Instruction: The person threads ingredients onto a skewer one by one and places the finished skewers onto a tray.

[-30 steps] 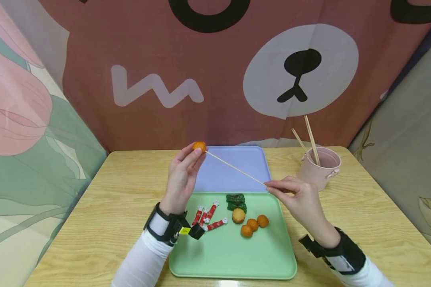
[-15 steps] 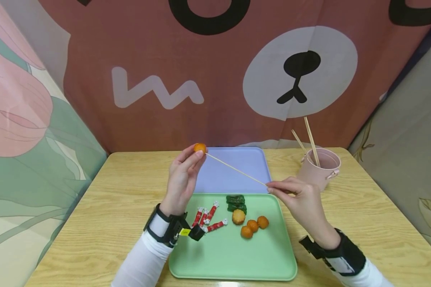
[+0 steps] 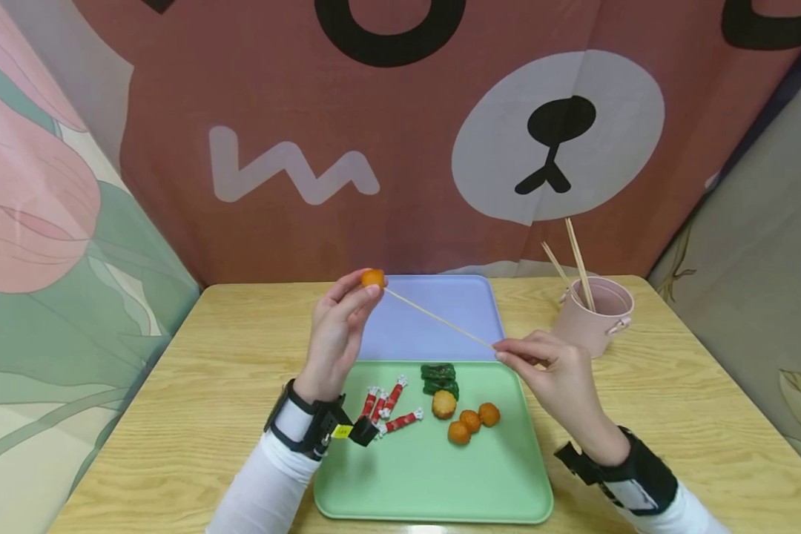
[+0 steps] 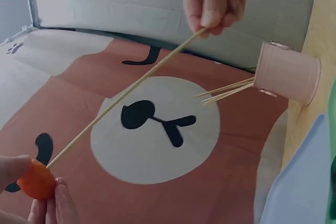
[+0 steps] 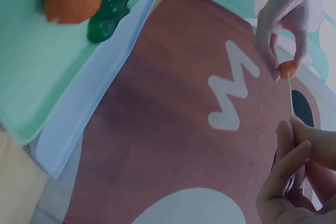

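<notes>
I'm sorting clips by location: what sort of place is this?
Probably an indoor tabletop corner, perhaps staged for recording: a wooden table closed in by printed cloths, the back cloth bearing an animal face, and a green tray with food-like pieces.

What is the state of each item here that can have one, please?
Left hand: pinching orange ball
Orange ball: at skewer's end, raised
Skewer: slanting, held up
Right hand: pinching skewer's other end
Pink bucket: upright, holding sticks
Purple tray: lying flat
Green tray: flat, bearing loose pieces
Black wrist straps: worn
</notes>
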Tool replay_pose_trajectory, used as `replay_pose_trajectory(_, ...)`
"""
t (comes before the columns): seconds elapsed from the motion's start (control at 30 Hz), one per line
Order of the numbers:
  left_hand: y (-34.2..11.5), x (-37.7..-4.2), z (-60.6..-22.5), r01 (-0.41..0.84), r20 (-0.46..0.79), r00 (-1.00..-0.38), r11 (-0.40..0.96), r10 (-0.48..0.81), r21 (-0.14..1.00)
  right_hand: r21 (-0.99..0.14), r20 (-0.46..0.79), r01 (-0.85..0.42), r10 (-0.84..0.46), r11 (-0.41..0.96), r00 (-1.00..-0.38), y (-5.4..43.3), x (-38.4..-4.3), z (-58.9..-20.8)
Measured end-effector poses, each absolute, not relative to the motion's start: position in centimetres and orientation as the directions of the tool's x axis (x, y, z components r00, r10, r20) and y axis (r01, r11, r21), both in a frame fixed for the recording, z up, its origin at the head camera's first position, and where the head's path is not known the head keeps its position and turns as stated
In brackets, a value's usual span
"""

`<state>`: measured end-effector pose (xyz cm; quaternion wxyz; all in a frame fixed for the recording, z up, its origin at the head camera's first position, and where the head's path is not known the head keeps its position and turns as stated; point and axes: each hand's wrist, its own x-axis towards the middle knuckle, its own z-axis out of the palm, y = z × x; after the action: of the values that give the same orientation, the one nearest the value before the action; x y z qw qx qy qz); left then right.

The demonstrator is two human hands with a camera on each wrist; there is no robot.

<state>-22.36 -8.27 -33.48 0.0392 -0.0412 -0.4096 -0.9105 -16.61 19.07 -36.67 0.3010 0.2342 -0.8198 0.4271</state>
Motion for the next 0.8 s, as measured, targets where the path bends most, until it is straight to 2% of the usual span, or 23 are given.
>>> replay_pose_trajectory(0.2,-7.5,-22.2,-33.8,0.075,0.104,-0.995,-0.639,0.008,0.765,-0.592,0.678,-0.626,-0.107,0.508,-0.728,18.7,-16.5,-36.7)
replay_pose_trajectory(0.4,-6.8,-22.2,-34.0,0.084,0.097,-0.995,-0.634,-0.014,0.769,-0.597,0.669,-0.604,-0.088,0.528,-0.738,18.6,-16.4,-36.7)
replay_pose_trajectory(0.8,-5.0,-21.5,-34.8,0.031,0.066,-0.997,-0.633,0.032,0.773,-0.588,0.681,-0.610,-0.083,0.531,-0.728,17.9,-16.3,-36.7)
